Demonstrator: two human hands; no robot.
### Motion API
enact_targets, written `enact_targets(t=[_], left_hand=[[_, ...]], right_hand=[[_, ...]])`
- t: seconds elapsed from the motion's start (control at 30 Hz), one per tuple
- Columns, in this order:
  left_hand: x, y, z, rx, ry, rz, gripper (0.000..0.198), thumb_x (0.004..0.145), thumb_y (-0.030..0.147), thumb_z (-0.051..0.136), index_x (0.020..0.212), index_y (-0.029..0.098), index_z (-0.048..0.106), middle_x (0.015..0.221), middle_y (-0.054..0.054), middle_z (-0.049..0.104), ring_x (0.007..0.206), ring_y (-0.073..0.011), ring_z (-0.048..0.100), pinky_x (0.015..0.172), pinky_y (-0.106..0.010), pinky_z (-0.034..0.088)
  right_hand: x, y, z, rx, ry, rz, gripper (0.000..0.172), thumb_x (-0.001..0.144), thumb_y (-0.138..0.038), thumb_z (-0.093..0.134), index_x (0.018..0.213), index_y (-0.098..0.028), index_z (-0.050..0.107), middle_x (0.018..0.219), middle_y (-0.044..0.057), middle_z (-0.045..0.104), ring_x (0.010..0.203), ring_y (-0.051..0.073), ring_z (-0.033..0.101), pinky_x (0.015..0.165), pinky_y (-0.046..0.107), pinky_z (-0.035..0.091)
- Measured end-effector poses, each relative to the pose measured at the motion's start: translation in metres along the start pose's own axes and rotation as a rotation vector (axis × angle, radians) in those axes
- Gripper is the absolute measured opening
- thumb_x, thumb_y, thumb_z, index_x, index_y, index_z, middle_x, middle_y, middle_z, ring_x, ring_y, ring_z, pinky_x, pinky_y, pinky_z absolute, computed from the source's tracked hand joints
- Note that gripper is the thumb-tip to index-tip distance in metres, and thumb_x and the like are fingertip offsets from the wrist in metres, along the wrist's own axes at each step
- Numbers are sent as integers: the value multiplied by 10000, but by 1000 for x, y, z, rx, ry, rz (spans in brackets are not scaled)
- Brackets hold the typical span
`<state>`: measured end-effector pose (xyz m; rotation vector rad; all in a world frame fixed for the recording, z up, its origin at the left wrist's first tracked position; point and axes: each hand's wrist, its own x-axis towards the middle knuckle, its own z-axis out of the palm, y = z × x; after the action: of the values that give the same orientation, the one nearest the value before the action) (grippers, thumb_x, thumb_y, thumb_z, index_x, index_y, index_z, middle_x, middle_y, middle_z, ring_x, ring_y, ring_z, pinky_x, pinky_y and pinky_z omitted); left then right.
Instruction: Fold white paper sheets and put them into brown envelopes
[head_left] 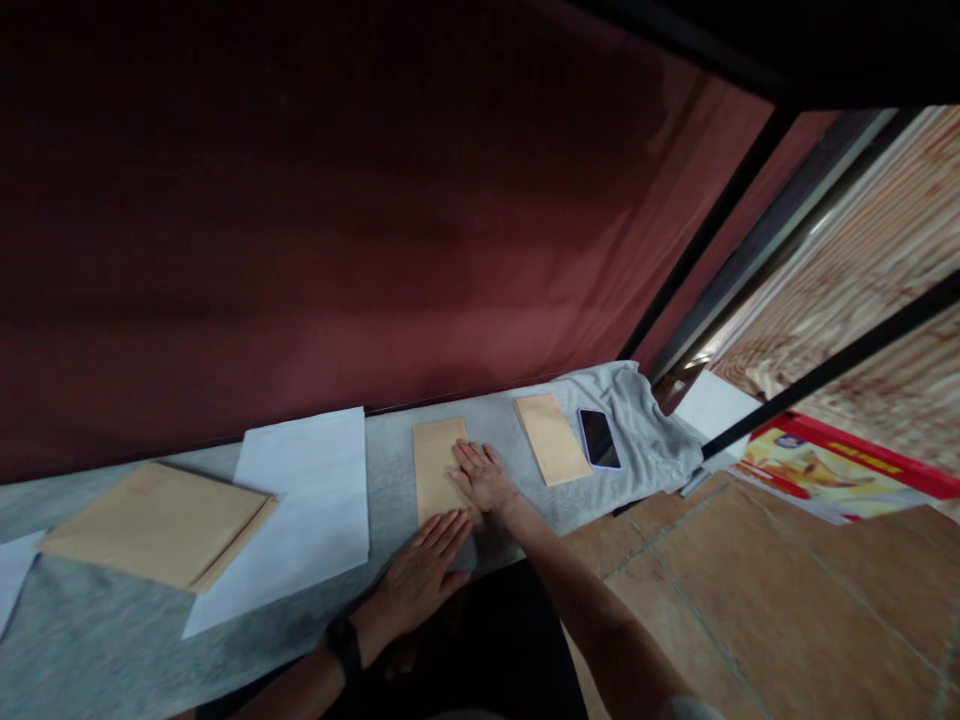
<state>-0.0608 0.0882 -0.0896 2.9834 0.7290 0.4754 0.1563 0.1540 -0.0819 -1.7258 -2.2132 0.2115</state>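
A small brown envelope [439, 445] lies flat on the grey cloth-covered surface in front of me. My left hand [421, 568], with a dark band at the wrist, rests its outstretched fingers on the envelope's near edge. Over its right side lies my right hand [484, 477], palm down with the fingers extended. Both hands press on the paper and grip nothing that I can see. To the right are more brown envelopes [551, 440], slightly fanned, and beside them a phone [600, 440] with a dark screen.
On the left, larger brown envelopes [154, 525] overlap white paper sheets [315, 500]. The grey cloth [390, 510] covers the narrow surface, bunched at its right end. A dark red wall [337, 280] stands behind. Right are black posts [712, 230] and a red-yellow box [840, 470] on the tiled floor.
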Motion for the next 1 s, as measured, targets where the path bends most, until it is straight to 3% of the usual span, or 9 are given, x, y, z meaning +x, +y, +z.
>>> enact_targets(t=[0.13, 0.27, 0.57, 0.73, 0.9, 1.0], left_hand=[[1, -2, 0, 7, -26, 12, 692, 992, 514, 437, 1579, 202, 246, 1586, -93, 411, 1455, -229, 388, 1203, -414, 294], [3, -2, -2, -3, -45, 7, 682, 999, 488, 433, 1584, 203, 224, 1593, -92, 399, 1456, -219, 386, 1200, -407, 306], [1, -3, 2, -11, -17, 17, 651, 980, 494, 471, 1542, 190, 347, 1550, -119, 462, 1433, -237, 425, 1190, -433, 338], [-7, 2, 0, 31, 19, -23, 694, 969, 482, 477, 1562, 172, 294, 1583, -132, 410, 1442, -259, 410, 1166, -432, 376], [-29, 7, 11, 119, 182, -122, 695, 956, 476, 485, 1554, 166, 313, 1535, -150, 477, 1404, -290, 464, 1124, -453, 429], [-36, 2, 20, 119, 202, -171, 589, 955, 410, 474, 1499, 189, 424, 1487, -146, 535, 1378, -303, 496, 1111, -481, 448]], right_hand=[[22, -2, 3, -24, 40, 94, 534, 1062, -405, 377, 1546, -181, 357, 1596, 114, 351, 1479, 261, 338, 1223, 501, 192], [13, -5, 7, -32, 58, 84, 541, 1069, -412, 353, 1549, -163, 345, 1593, 117, 359, 1486, 259, 322, 1227, 499, 184], [-80, -15, -4, 17, -30, -120, 556, 1073, -433, 340, 1572, -192, 293, 1607, 90, 345, 1488, 222, 322, 1239, 463, 202], [-124, -29, -15, 18, -30, -140, 595, 1062, -459, 372, 1577, -175, 278, 1596, 112, 369, 1480, 230, 332, 1236, 467, 215], [-139, -43, -26, 76, 27, -50, 519, 1053, -413, 429, 1532, -222, 372, 1541, 77, 471, 1405, 226, 425, 1199, 444, 276], [-124, -54, -26, 125, 135, 164, 398, 1007, -289, 514, 1401, -231, 523, 1377, 79, 606, 1217, 235, 557, 1059, 411, 417]])
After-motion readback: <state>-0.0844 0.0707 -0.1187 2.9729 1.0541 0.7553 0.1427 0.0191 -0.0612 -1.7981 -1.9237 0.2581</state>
